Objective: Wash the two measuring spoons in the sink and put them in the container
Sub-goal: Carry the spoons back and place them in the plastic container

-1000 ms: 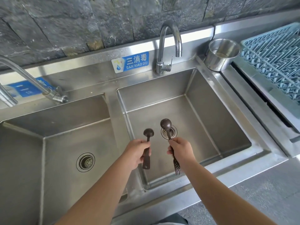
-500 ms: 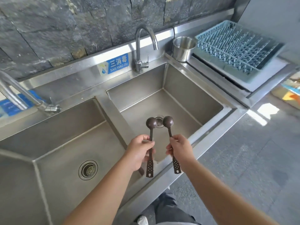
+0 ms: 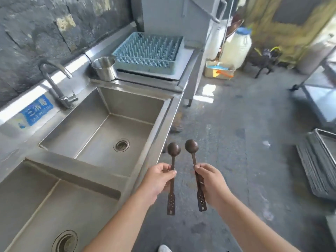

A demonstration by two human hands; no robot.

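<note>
Each hand, left (image 3: 157,180) and right (image 3: 211,182), grips one dark brown round-bowled measuring spoon (image 3: 173,161) (image 3: 193,155); they should tip both, handles down, into the shiny steel round container (image 3: 105,68).

Steel table (image 3: 174,108) along stone wall, two sink basins set in; steel pot (image 3: 105,68) upright at back corner, just beside blue rack (image 3: 148,50), which sits on the raised end; concrete floor (image 3: 245,142) to the right carries cardboard box (image 3: 219,71), white jug (image 3: 236,48), stacked trays (image 3: 320,164).
</note>
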